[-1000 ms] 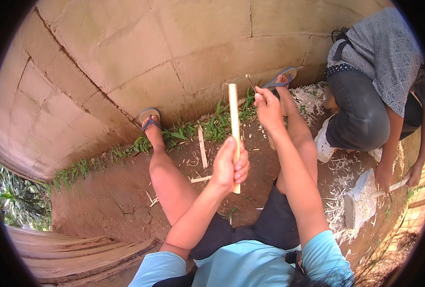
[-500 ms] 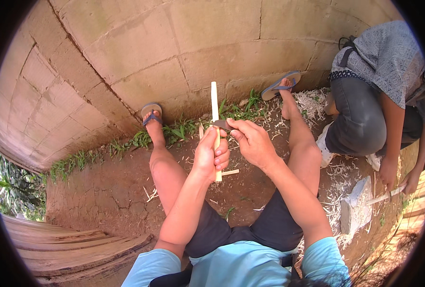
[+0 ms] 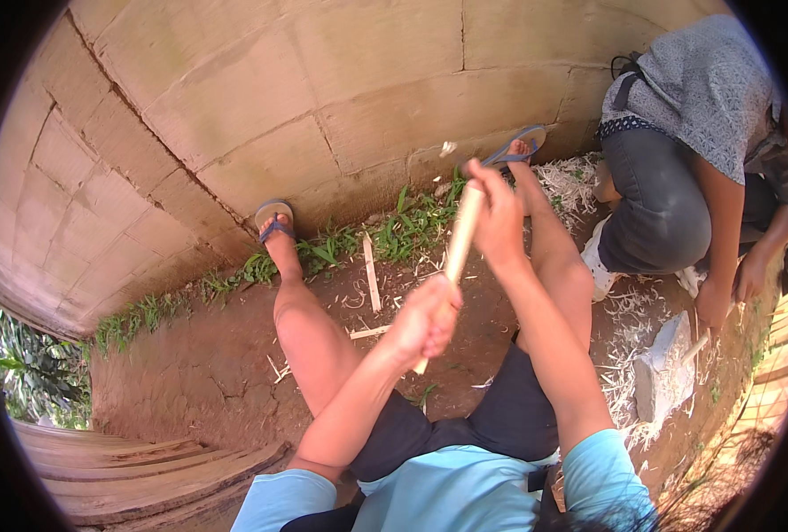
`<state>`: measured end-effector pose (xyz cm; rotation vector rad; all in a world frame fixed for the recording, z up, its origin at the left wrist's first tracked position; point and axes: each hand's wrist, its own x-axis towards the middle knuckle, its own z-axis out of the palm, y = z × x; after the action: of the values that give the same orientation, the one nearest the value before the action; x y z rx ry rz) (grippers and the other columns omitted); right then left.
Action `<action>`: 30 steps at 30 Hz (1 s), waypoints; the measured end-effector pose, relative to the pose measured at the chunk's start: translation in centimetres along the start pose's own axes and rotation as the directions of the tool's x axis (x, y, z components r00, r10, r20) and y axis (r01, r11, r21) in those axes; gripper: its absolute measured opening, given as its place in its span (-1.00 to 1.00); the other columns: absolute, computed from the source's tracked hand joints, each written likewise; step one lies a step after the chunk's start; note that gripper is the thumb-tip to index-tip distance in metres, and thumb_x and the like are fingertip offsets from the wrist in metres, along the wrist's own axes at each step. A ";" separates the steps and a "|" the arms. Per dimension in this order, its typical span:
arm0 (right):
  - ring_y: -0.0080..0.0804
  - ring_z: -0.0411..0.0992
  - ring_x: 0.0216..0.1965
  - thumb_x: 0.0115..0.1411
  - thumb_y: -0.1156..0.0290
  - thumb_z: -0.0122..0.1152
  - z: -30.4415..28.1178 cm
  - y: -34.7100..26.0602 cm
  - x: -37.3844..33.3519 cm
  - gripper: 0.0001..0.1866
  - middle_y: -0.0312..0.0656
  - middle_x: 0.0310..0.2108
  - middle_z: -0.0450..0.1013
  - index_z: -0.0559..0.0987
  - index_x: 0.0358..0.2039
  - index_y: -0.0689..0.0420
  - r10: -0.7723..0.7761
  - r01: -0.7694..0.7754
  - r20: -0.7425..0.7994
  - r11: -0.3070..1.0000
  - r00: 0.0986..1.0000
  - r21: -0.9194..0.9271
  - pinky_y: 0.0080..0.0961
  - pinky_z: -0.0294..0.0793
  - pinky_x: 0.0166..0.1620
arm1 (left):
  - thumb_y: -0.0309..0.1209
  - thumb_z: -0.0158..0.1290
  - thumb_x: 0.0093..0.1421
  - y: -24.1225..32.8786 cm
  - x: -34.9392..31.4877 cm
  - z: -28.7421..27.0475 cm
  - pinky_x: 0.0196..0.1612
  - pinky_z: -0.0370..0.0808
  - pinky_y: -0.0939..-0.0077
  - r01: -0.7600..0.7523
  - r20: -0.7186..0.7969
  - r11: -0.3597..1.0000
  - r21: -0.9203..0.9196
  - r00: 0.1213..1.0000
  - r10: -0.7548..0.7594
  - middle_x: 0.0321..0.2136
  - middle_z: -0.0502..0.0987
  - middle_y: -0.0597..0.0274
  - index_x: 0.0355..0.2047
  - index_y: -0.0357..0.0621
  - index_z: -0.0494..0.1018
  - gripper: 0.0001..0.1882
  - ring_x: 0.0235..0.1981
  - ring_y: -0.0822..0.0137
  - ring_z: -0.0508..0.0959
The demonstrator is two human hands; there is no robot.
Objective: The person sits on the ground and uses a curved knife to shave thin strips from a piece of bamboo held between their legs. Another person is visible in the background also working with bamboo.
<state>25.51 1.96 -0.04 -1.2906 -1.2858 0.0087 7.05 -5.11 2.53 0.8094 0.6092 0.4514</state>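
My left hand [image 3: 425,324] is closed round the lower part of a pale wooden stick [image 3: 460,239], whose bottom tip pokes out below the fist. The stick leans up and to the right. At its top end is my right hand [image 3: 500,222], closed and blurred by motion. The small dark knife seen in this hand a moment ago is hidden by the fingers now. A pale wood shaving [image 3: 448,149] hangs in the air just past the stick's top.
A block wall [image 3: 234,106] rises ahead, with grass [image 3: 323,248] along its foot. Wood strips [image 3: 372,273] and shavings [image 3: 620,355] litter the dirt. A crouching person [image 3: 660,195] works at the right beside a grey stone block [image 3: 664,368]. Stacked planks [image 3: 146,461] lie at lower left.
My right hand has swept up along the stick to its top end, and the stick has tilted to the right. A shaving has come loose. My left hand has shifted slightly right.
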 end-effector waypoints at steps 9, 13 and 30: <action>-0.14 0.51 -0.14 0.25 0.46 0.08 -1.9 -4.0 -1.7 -0.73 -0.03 -0.17 0.52 0.51 -0.05 0.20 0.091 -0.120 0.353 0.991 0.931 0.063 -0.38 0.45 -0.08 | -0.09 -0.35 0.42 2.5 0.9 -5.3 -0.83 0.13 0.66 -0.151 -0.071 0.917 -0.370 0.988 0.134 -0.77 0.15 0.41 -0.32 -0.08 0.30 -0.63 -0.85 0.54 0.12; -0.01 0.47 -0.28 0.23 0.39 0.10 -0.7 -5.4 -4.1 -0.73 -0.05 -0.31 0.48 0.52 -0.05 0.08 0.016 -0.043 0.416 0.998 0.909 0.054 -0.27 0.47 -0.23 | -0.10 -0.37 0.42 3.0 1.0 -5.2 -0.78 0.17 0.62 -0.166 0.020 0.877 -0.451 0.980 0.196 -0.76 0.17 0.38 -0.32 -0.09 0.30 -0.62 -0.81 0.50 0.15; -0.07 0.48 -0.36 0.19 0.41 0.14 -0.7 -5.8 -2.9 -0.72 -0.16 -0.34 0.48 0.54 -0.06 0.01 0.017 0.071 0.367 0.972 0.930 -0.226 -0.27 0.49 -0.33 | 0.02 -0.42 0.41 2.1 0.9 -3.8 -0.86 -0.04 0.73 -0.103 -0.072 0.941 -0.323 0.994 0.084 -0.78 0.03 0.53 -0.44 0.02 0.19 -0.57 -0.85 0.63 -0.01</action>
<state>21.34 -2.51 2.21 -1.5236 -1.6646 0.0842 4.92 -1.33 1.83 0.5106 0.5317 0.6459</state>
